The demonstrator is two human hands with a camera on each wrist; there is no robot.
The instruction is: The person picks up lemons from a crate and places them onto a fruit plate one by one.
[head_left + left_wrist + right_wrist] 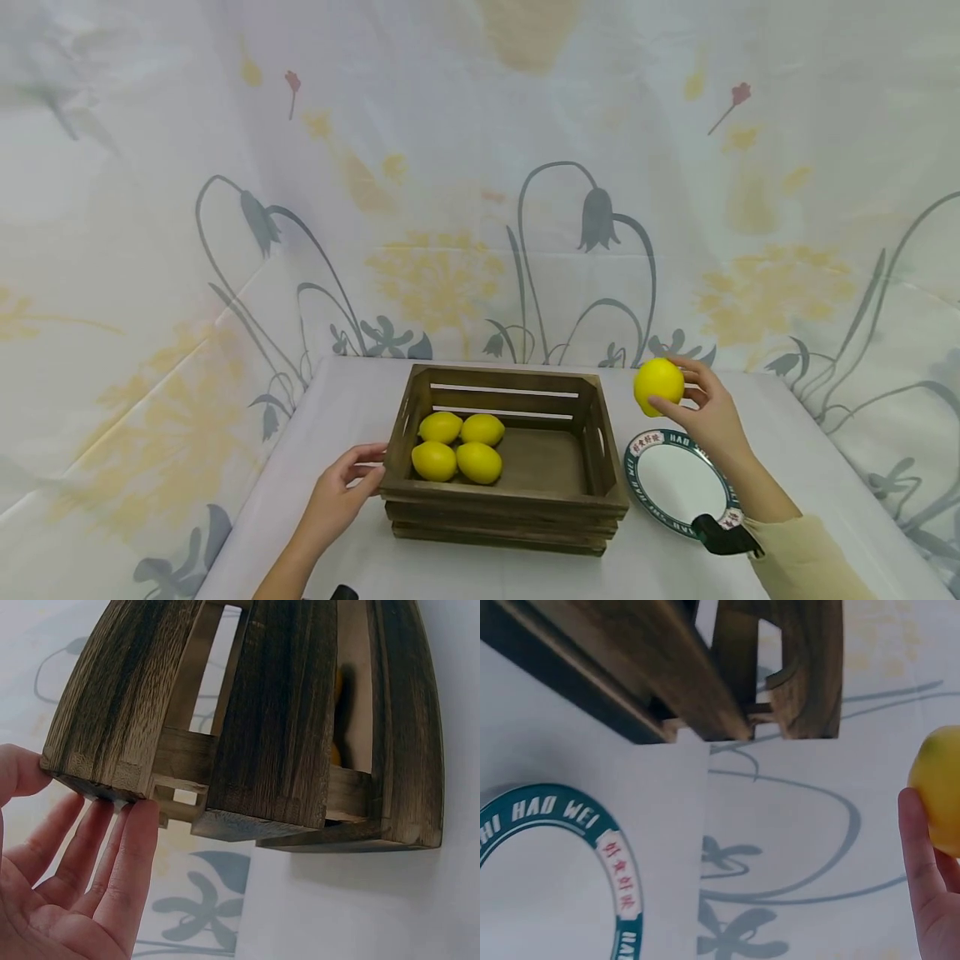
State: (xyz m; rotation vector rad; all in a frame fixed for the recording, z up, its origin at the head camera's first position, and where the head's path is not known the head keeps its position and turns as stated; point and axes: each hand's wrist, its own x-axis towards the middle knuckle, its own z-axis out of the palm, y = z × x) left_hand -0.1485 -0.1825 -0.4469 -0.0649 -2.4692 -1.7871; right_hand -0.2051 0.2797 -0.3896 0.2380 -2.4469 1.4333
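A brown slatted wooden crate [498, 508] stands on the white table, with several yellow lemons [479, 462] grouped in its left half. My left hand [347, 486] holds the crate's near left corner; in the left wrist view the thumb and fingertips [139, 817] pinch the end of the top slat. To the right, above the table, my right hand [708, 408] grips another lemon [658, 387] between thumb and fingers. That lemon [939, 791] is cut off by the edge of the right wrist view. Below the right hand lies a white plate [636, 479] with a green lettered rim, partly hidden by the forearm.
The white table [345, 558] meets a pale floral cloth backdrop [480, 275] behind the crate and at both sides. The plate sits just right of the crate's right end wall. A black strap [723, 536] on the right wrist overlaps the plate's near edge.
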